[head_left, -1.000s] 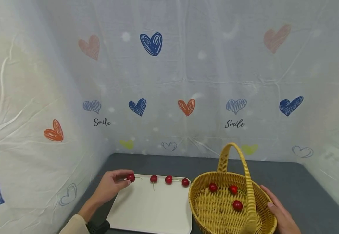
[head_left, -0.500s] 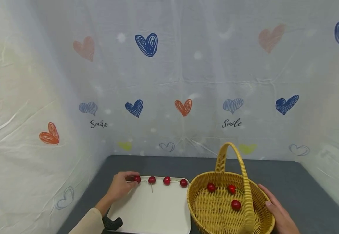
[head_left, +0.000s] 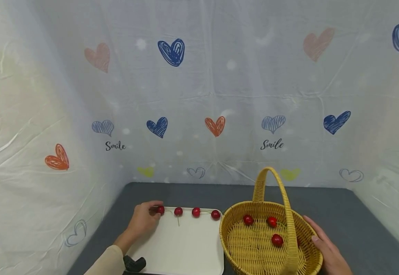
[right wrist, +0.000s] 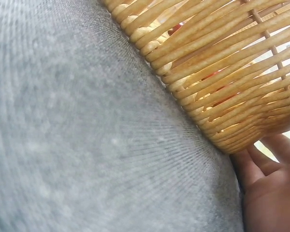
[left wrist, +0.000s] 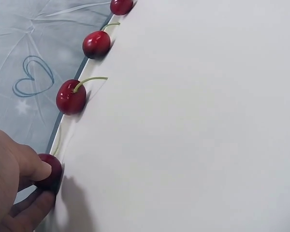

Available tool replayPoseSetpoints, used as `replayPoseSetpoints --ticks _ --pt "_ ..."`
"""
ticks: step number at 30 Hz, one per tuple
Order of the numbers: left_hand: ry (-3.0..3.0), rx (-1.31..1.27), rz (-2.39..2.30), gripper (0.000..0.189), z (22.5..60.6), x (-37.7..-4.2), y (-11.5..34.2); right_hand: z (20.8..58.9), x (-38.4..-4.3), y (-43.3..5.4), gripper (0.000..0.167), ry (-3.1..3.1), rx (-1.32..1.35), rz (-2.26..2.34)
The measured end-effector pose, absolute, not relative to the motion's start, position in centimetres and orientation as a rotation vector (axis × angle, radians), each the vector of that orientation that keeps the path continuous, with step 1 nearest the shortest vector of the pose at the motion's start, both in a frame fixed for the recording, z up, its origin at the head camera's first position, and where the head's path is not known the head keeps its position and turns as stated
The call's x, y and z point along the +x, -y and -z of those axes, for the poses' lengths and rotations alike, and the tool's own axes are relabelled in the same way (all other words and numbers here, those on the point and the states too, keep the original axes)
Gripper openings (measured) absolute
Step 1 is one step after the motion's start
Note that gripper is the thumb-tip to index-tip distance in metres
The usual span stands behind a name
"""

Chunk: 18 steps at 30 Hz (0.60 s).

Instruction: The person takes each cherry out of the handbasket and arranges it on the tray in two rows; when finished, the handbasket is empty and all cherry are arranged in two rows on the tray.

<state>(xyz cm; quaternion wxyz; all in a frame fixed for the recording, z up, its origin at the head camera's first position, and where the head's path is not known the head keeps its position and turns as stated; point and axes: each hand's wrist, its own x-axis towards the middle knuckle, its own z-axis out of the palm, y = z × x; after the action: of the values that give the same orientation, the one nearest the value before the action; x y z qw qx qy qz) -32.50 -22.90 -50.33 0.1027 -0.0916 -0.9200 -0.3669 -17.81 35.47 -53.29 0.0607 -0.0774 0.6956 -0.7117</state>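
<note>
At the far left corner of the white tray (head_left: 185, 244), my left hand (head_left: 142, 219) pinches a red cherry (left wrist: 50, 169) between thumb and fingers. Its thin green stem points along the tray's edge in the left wrist view. More cherries lie in a row along the far edge: one beside the held one (head_left: 178, 211), a middle cherry (head_left: 195, 212) and a right-hand cherry (head_left: 215, 215). My right hand (head_left: 330, 248) holds the right side of a yellow wicker basket (head_left: 244, 248), thumb at the rim and fingers along the outer wall.
Inside the basket lie several cherries, among them a front one (head_left: 277, 240); another is partly hidden behind the tall arched handle (head_left: 291, 229). The basket stands on the grey tabletop (head_left: 364, 236), close against the tray's right edge. A heart-printed curtain (head_left: 213, 76) encloses the table.
My left hand has shifted slightly right with the cherry, nearer the others in the row. The right hand stays on the basket. The head view has turned slightly.
</note>
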Motion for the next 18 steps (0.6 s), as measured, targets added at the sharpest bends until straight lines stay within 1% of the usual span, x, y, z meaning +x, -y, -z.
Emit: replayPoseSetpoints --ticks 4,11,15,18 --pt "2.693 -0.282 1.075 0.043 50.0 -32.0 23.3 53.2 -17.8 -35.4 0.066 -2.122 -0.187 2.136" --pt "2.569 -0.373 1.049 0.040 48.7 -30.8 23.9 52.7 -17.6 -34.6 0.068 -2.230 -0.057 2.082" --pt "2.491 -0.438 1.045 0.042 47.7 -30.0 23.5 52.6 -17.7 -34.5 0.068 -2.242 -0.045 2.075" --pt "2.453 -0.482 1.161 0.042 46.8 -29.3 22.7 52.8 -17.8 -34.7 0.067 -2.241 -0.049 2.077"
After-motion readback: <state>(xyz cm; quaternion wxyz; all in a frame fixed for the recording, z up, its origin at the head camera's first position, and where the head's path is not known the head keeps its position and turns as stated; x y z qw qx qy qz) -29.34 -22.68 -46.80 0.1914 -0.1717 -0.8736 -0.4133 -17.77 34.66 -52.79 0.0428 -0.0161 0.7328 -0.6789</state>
